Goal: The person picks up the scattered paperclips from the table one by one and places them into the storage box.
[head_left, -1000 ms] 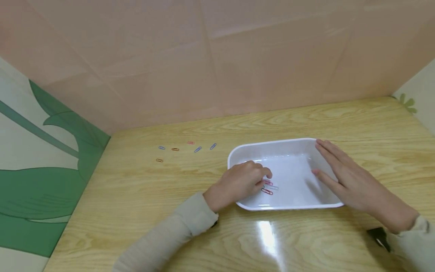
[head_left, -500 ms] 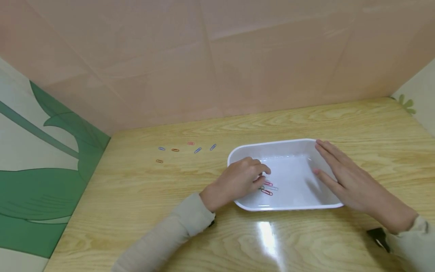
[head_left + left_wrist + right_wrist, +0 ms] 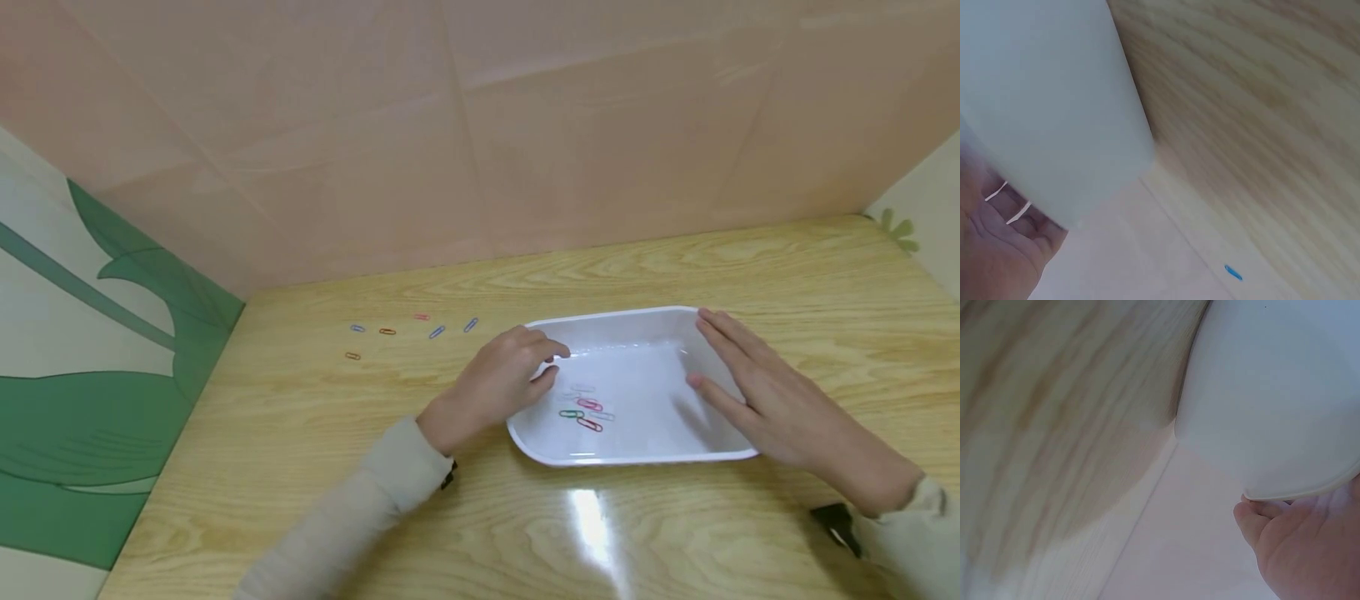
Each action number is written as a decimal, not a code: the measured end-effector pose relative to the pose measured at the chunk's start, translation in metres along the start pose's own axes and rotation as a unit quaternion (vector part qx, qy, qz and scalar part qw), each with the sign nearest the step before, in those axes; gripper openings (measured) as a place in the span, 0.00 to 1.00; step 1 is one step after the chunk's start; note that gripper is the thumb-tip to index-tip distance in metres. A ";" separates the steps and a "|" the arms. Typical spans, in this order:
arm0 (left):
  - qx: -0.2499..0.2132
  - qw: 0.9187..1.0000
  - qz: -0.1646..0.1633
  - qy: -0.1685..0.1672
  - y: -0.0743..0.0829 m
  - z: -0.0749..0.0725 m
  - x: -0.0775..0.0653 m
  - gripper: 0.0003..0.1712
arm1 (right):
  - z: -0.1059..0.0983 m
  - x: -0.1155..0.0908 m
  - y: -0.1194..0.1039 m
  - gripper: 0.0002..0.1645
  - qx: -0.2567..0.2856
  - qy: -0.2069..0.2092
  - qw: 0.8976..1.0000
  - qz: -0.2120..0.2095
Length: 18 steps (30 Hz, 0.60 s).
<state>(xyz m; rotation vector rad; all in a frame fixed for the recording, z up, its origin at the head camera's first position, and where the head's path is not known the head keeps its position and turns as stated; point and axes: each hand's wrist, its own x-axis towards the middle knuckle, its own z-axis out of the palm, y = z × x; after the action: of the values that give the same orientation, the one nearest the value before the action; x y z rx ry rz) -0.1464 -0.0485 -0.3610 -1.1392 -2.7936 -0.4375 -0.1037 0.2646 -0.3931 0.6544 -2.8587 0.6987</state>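
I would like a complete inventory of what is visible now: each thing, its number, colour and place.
Wood-grain table: 1, yellow-brown, lower part of head view
Rectangular round-cornered tray: 1, white, on table
Looped paper clips: 6 (3 blue, 2 orange-brown, 1 pink), on table, left of tray
Clips in tray: several (1 green, 1 red, others pink or pale; exact count unclear)
Creased sheet: 1, pinkish-beige, behind table
Printed panels: 2, pale with green print, left and right of table
Small objects: 2, black, near wrists, unidentified
Sleeves: 2, beige
Left hand: 1, at tray's left rim
Right hand: 1, at its right rim
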 end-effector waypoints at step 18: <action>-0.010 0.999 -0.036 0.030 -0.030 -0.021 -0.010 0.15 | 0.000 0.000 -0.001 0.44 0.001 -0.001 1.000 0.003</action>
<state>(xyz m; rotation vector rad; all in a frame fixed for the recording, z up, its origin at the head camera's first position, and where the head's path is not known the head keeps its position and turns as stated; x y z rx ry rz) -0.1603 -0.0817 -0.3501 -1.0152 -2.7915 -0.4995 -0.1035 0.2640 -0.3931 0.6472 -2.8628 0.7022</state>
